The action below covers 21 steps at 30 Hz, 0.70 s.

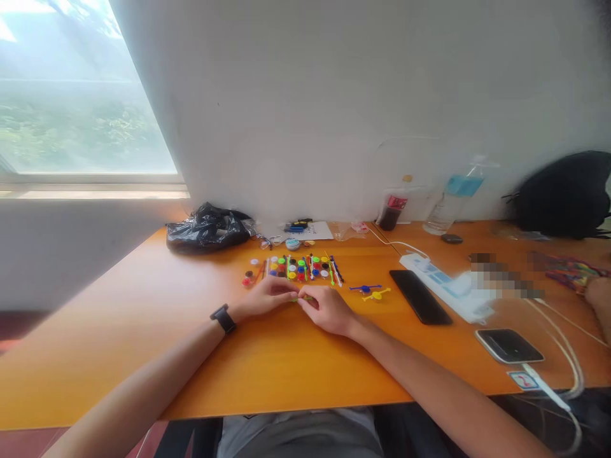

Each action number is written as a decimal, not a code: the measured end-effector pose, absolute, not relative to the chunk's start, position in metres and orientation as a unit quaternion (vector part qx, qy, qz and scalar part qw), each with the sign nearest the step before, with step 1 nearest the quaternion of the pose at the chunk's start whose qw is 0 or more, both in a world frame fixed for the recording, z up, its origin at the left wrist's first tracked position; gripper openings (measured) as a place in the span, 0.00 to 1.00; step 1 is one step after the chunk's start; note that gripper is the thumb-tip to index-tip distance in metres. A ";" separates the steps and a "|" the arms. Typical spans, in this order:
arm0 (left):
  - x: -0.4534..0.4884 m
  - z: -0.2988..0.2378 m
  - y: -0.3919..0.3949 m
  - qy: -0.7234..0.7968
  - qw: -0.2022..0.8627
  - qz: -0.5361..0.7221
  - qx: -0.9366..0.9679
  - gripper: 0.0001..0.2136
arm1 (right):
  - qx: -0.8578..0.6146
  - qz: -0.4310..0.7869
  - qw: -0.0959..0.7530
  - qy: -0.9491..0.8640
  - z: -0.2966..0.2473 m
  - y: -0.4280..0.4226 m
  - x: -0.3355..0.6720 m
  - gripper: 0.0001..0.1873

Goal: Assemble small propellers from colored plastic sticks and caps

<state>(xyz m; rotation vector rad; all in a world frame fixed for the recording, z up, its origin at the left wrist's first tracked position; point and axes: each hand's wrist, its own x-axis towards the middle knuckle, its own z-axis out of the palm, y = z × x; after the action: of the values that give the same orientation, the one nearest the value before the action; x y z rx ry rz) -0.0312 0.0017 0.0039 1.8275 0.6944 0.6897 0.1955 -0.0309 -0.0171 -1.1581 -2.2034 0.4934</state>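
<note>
My left hand, with a dark watch on its wrist, meets my right hand above the near middle of the desk. Between the closed fingertips of both hands is a small green plastic piece, mostly hidden. Just beyond them lie rows of small round plastic caps in several colours, with thin arrow-shaped sticks laid between and beside them. To the right of my right hand sit a blue arrow spinner and a yellow arrow spinner, each a stick with a round middle.
A black plastic bag lies at the back left, near a paper sheet. Toward the right are a black phone, a white power strip, a charging device, cables, and two bottles. Another person's hand shows at the right edge.
</note>
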 end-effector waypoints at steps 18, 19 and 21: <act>-0.033 -0.007 0.006 0.267 0.528 0.294 0.750 0.19 | -0.456 0.175 0.290 -0.823 -0.016 -0.030 0.195 0.06; -0.033 -0.007 0.006 0.270 0.529 0.295 0.749 0.18 | -0.456 0.176 0.289 -0.823 -0.016 -0.030 0.195 0.05; -0.033 -0.008 0.006 0.275 0.529 0.296 0.746 0.17 | -0.457 0.178 0.286 -0.823 -0.015 -0.031 0.195 0.05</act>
<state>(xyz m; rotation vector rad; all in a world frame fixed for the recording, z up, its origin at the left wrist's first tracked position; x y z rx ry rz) -0.0331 0.0061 -0.0081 1.7811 0.6576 0.7064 0.1950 -0.0307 -0.0151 -1.2214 -2.2002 0.4758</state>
